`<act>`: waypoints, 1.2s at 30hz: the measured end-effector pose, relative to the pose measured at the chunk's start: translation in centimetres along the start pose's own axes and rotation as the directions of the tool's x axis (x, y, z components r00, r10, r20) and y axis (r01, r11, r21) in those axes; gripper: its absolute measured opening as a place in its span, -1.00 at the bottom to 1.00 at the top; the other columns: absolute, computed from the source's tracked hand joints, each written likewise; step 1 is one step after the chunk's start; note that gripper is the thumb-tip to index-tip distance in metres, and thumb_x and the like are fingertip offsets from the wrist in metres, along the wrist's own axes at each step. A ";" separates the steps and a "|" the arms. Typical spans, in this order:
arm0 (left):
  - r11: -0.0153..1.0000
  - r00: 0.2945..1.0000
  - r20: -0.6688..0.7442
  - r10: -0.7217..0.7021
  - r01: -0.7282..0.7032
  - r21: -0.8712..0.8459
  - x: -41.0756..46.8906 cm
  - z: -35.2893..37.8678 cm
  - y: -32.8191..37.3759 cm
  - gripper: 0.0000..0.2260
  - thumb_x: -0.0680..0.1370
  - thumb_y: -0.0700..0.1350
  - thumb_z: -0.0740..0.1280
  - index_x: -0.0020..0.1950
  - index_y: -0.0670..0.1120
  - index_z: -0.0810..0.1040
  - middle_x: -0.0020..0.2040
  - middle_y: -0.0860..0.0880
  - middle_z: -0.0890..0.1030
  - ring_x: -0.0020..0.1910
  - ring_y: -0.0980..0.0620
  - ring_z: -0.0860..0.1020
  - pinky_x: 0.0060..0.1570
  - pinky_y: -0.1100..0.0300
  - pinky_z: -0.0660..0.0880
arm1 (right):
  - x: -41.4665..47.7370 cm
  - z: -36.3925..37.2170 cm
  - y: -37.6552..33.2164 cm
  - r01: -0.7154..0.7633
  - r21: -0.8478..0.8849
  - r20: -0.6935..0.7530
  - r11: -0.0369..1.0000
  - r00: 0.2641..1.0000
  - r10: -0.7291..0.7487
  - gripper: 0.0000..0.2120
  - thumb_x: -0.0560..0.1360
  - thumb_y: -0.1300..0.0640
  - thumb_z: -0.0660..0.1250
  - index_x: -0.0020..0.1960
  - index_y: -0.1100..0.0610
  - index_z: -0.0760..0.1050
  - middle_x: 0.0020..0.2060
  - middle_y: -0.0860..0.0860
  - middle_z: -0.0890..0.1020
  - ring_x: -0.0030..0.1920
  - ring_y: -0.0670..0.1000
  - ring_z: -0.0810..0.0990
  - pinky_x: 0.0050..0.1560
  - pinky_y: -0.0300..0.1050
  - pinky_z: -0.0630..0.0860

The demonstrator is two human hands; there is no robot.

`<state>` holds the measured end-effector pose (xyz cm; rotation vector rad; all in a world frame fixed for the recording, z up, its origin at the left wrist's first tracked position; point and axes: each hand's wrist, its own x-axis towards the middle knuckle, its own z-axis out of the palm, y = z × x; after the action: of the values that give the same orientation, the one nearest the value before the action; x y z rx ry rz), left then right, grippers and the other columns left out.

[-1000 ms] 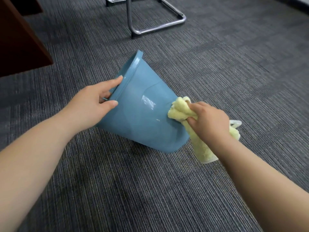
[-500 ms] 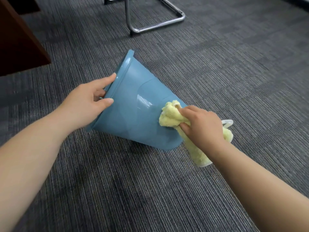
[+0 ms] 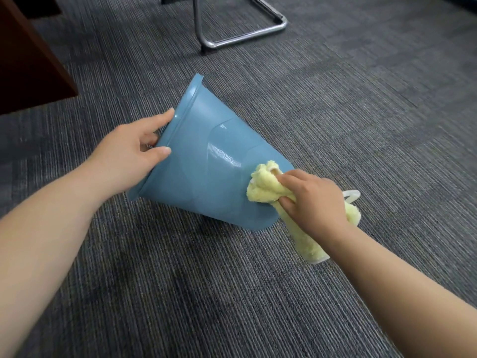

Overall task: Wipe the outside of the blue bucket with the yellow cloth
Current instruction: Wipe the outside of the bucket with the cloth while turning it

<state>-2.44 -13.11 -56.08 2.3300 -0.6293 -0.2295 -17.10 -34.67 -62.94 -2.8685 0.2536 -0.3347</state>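
Right hand [image 3: 313, 200] grips yellow cloth [image 3: 265, 188] against tilted blue bucket [image 3: 206, 171]; left hand [image 3: 126, 156] grips rim. Wiping underway; next, likely rotate bucket.

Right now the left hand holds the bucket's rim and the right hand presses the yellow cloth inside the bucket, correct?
Not inside. The head view shows the right hand pressing the yellow cloth against the outer wall of the blue bucket, near its base. The left hand does hold the rim.

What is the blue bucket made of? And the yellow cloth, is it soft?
The blue bucket looks like smooth, glossy plastic: light glints off its side. The yellow cloth seems soft, fluffy fabric, maybe microfibre: it looks fuzzy and bunches up.
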 end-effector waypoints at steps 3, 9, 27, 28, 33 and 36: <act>1.000 1.000 -0.016 -0.006 0.006 -0.007 0.0 0.0 -0.4 -0.45 0.45 -0.21 0.30 0.19 0.32 0.14 0.25 -0.22 0.47 0.07 0.12 0.37 0.12 0.25 0.21 | -0.1 0.2 2.2 -0.174 -0.076 0.020 0.982 0.984 0.176 -0.75 0.42 0.12 0.29 0.08 0.12 0.50 -0.03 0.08 0.60 -0.12 0.19 0.56 -0.29 -0.12 0.21; 1.000 0.998 -0.054 -0.031 0.031 0.002 0.3 0.0 -1.7 -0.48 0.47 -0.23 0.28 0.32 0.19 0.25 0.25 -0.22 0.47 0.12 0.09 0.38 0.14 0.27 0.20 | -1.0 0.9 1.4 -0.166 -0.064 0.036 0.984 0.985 0.169 -0.76 0.39 0.15 0.32 0.06 0.16 0.52 -0.06 0.11 0.61 -0.17 0.21 0.57 -0.28 -0.13 0.19; 0.976 0.945 -0.293 -0.145 0.088 -0.199 -0.8 1.2 -2.2 -0.75 0.41 -0.22 0.36 0.08 -0.11 0.50 -0.08 0.01 0.54 -0.17 0.11 0.51 -0.11 0.37 0.39 | -1.5 1.3 1.8 -0.270 -0.043 0.093 0.962 0.958 0.272 -0.80 0.42 0.10 0.26 0.02 0.10 0.50 -0.11 0.03 0.58 -0.19 0.15 0.55 -0.35 -0.16 0.18; 0.977 0.937 -0.314 -0.154 0.097 -0.188 -0.8 1.4 -2.3 -0.77 0.42 -0.22 0.35 0.06 -0.15 0.49 -0.04 -0.02 0.53 -0.11 0.06 0.51 -0.05 0.28 0.38 | -1.5 1.3 1.8 -0.275 -0.046 0.097 0.960 0.956 0.278 -0.81 0.42 0.10 0.26 0.02 0.10 0.50 -0.12 0.03 0.57 -0.19 0.15 0.55 -0.35 -0.16 0.17; 1.000 0.982 -0.190 -0.014 0.016 0.007 -1.2 1.8 -2.6 -0.50 0.42 -0.18 0.34 0.33 0.03 0.32 0.25 -0.06 0.49 0.19 -0.08 0.46 0.18 0.14 0.31 | -1.3 1.2 1.9 -0.351 -0.039 0.100 0.936 0.930 0.353 -0.80 0.43 0.07 0.25 0.03 0.08 0.49 -0.09 0.02 0.56 -0.17 0.14 0.55 -0.34 -0.16 0.20; 0.997 0.998 -0.064 -0.009 0.014 0.073 -1.3 1.4 -2.7 -0.36 0.43 -0.22 0.31 0.36 0.25 0.13 0.28 -0.08 0.47 0.23 -0.11 0.43 0.19 0.16 0.27 | -1.3 1.1 2.1 -0.394 -0.037 0.115 0.918 0.911 0.395 -0.80 0.44 0.07 0.23 0.04 0.06 0.48 -0.09 0.00 0.55 -0.16 0.13 0.55 -0.36 -0.17 0.19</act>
<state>-2.99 -11.56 -58.97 2.4016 -0.6020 -0.1390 -18.40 -36.15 -64.81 -2.7448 0.7990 -0.0814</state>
